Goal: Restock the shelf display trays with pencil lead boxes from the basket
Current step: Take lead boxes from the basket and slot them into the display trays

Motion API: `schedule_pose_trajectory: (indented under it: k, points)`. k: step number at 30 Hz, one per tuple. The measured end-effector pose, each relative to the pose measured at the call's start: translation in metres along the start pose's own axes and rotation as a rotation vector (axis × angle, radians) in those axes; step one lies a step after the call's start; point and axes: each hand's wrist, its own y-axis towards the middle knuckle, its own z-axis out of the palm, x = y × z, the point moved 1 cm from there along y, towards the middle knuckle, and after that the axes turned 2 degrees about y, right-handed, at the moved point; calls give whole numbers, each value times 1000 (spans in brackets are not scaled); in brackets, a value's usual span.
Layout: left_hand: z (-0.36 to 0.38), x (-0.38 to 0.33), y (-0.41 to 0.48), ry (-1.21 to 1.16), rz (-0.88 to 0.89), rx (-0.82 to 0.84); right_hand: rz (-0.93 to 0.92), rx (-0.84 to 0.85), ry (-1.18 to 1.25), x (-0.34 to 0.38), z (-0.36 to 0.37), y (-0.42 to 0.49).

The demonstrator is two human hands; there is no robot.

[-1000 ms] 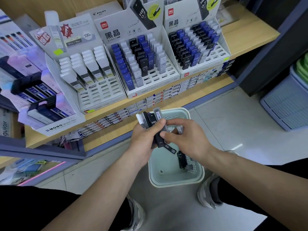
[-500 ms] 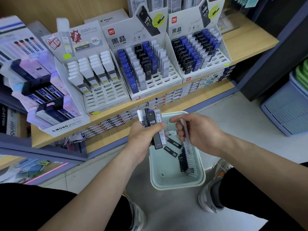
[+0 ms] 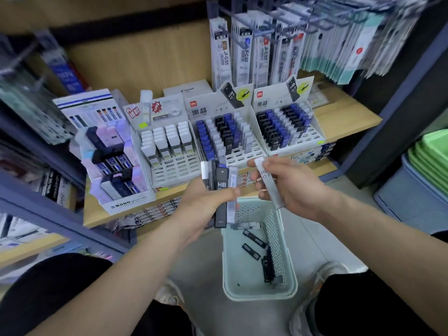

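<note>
The wooden shelf [image 3: 344, 122] carries three white slotted trays [image 3: 242, 157]: the left holds white boxes, the other two blue, black and white ones. Below it a pale green basket [image 3: 260, 295] stands on the floor between the feet, with at least three slim dark boxes [image 3: 254, 236] on its bottom. Above its far rim the left hand [image 3: 206, 207] grips a fanned bundle [image 3: 221, 190] of about four boxes. The right hand [image 3: 293, 187] pinches one white HB 0.7 box [image 3: 269, 183] near the bundle.
</note>
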Motion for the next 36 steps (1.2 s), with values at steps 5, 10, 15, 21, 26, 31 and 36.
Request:
schedule_pose_trajectory:
  k: [5, 10, 15, 21, 26, 31, 36]
  points:
    - [-21, -12, -4, 149, 52, 27, -164, -104, -527, 31, 1, 5]
    - [-32, -6, 3, 106, 45, -13, -332, -217, -848, 53, -20, 36]
    - [-30, -1, 21, 34, 2, -19, -376, -330, -966, 58, -39, 76]
    - [-31, 7, 41, 69, -33, 4, -371, -322, -961, 48, -45, 106]
    - [-31, 8, 50, 70, -47, 18, -401, -267, -1041, 48, -47, 115]
    - [-28, 6, 52, 18, -25, 33, -464, -217, -1226, 46, -41, 115]
    - [-27, 7, 50, -15, 18, 27, -505, -209, -1334, 34, -42, 116]
